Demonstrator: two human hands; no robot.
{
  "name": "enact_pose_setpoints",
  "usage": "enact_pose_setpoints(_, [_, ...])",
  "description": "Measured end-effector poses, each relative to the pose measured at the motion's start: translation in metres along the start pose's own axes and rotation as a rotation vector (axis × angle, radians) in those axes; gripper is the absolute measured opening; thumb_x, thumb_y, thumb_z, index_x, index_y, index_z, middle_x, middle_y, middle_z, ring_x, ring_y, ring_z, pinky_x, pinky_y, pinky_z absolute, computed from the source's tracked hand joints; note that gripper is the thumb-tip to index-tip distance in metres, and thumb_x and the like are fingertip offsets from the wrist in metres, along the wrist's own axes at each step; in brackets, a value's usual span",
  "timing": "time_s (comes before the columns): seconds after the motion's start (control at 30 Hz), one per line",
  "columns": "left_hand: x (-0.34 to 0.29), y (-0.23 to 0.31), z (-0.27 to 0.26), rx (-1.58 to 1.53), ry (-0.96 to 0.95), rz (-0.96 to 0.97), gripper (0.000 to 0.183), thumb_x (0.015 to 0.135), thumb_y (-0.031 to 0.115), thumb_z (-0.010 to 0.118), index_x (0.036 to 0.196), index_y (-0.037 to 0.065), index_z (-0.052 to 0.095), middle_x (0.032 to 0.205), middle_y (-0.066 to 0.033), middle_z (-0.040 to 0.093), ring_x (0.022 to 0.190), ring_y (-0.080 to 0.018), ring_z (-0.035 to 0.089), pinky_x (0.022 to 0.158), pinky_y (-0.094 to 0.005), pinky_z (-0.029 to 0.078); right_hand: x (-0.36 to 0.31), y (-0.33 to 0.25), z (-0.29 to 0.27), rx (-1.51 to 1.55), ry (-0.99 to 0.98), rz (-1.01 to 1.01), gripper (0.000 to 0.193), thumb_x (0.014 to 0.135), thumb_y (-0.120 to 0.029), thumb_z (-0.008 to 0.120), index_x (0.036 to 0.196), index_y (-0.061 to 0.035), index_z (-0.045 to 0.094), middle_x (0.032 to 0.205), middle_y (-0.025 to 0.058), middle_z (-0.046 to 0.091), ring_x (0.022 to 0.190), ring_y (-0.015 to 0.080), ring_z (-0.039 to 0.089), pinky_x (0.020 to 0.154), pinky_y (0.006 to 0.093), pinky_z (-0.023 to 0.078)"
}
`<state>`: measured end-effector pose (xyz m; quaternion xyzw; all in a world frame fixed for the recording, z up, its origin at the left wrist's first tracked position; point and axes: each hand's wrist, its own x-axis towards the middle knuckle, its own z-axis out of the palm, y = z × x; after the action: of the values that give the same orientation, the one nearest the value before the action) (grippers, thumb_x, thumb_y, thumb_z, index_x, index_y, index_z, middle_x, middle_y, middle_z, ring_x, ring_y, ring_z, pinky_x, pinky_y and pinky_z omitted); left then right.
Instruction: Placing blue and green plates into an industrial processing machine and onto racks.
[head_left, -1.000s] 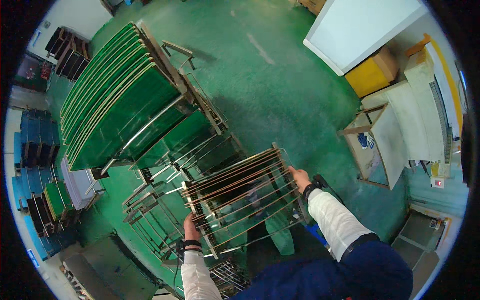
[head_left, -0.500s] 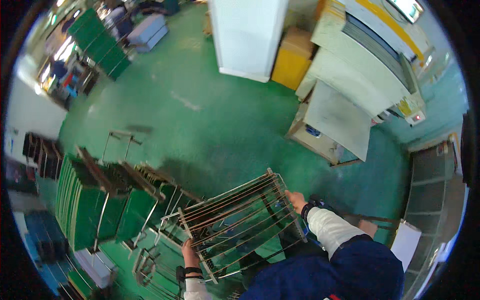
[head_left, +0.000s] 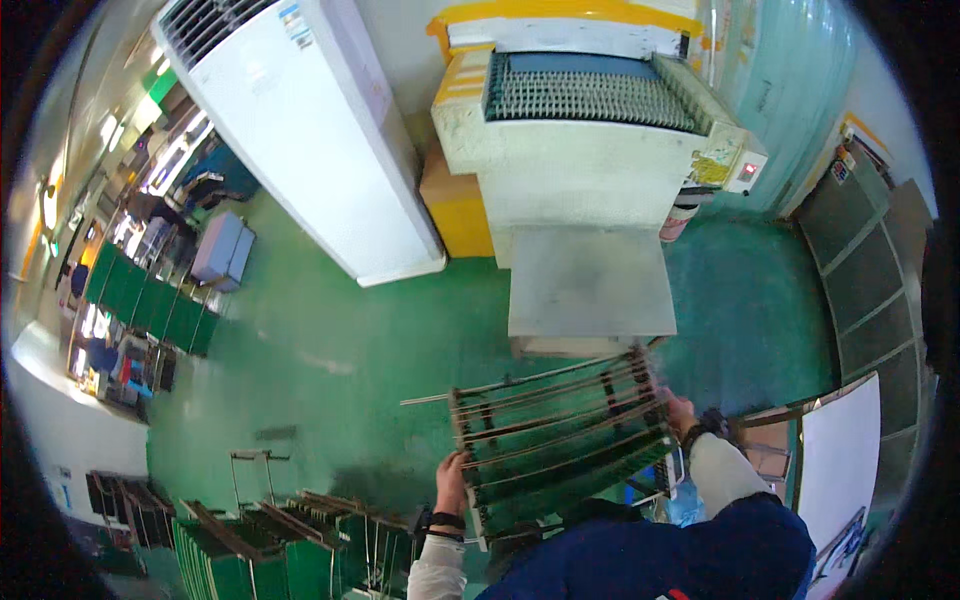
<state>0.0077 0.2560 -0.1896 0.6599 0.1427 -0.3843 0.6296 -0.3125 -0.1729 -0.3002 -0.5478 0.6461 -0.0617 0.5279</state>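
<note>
Between my two hands hangs a metal rack (head_left: 560, 428) with dark slotted side rails and several thin rods running across it. My left hand (head_left: 451, 485) is closed around its left end, thumb side up. At the opposite end, my right hand (head_left: 680, 412) grips the right rail, partly hidden by the wrist and sleeve. The rack is tilted, its right end farther from me, and the green floor shows through the gaps. Just beyond its far edge stands a low table (head_left: 592, 280) with a bare grey top.
Behind the table is a cream machine (head_left: 590, 160) with a bed of rollers. A tall white air conditioner (head_left: 310, 140) and a yellow carton (head_left: 462, 220) stand left of it. Racks of green panels (head_left: 235, 555) fill the lower left. Grey panels (head_left: 870, 265) and a white board (head_left: 840, 470) are at right.
My view has swung right, so the low table and roller machine now lie straight ahead. The rack has turned along with me, still held in both hands.
</note>
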Motion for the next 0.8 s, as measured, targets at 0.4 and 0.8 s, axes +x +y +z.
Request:
enact_pose_setpoints(0.4, [0.131, 0.115, 0.210, 0.101, -0.419, 0.136, 0.033, 0.077, 0.018, 0.065, 0.104, -0.001, 0.057, 0.087, -0.0038, 0.060, 0.080, -0.0126, 0.054, 0.071, -0.0261, 0.042, 0.032, 0.054, -0.104, 0.718, 0.339, -0.064, 0.043, 0.083, -0.047, 0.061, 0.065, -0.0083, 0.059, 0.055, -0.0035, 0.047, 0.047, 0.0085, 0.039, 0.045, 0.0236, 0.031])
enact_pose_setpoints(0.8, [0.277, 0.199, 0.298, 0.174, -0.450, 0.074, 0.029, 0.081, 0.023, 0.061, 0.102, 0.003, 0.059, 0.085, -0.0015, 0.058, 0.075, -0.0112, 0.053, 0.066, -0.0270, 0.042, 0.114, -0.120, -0.084, 0.510, 0.379, -0.038, 0.042, 0.084, -0.050, 0.058, 0.074, -0.0092, 0.059, 0.056, -0.0025, 0.042, 0.047, 0.0124, 0.039, 0.043, 0.0311, 0.030])
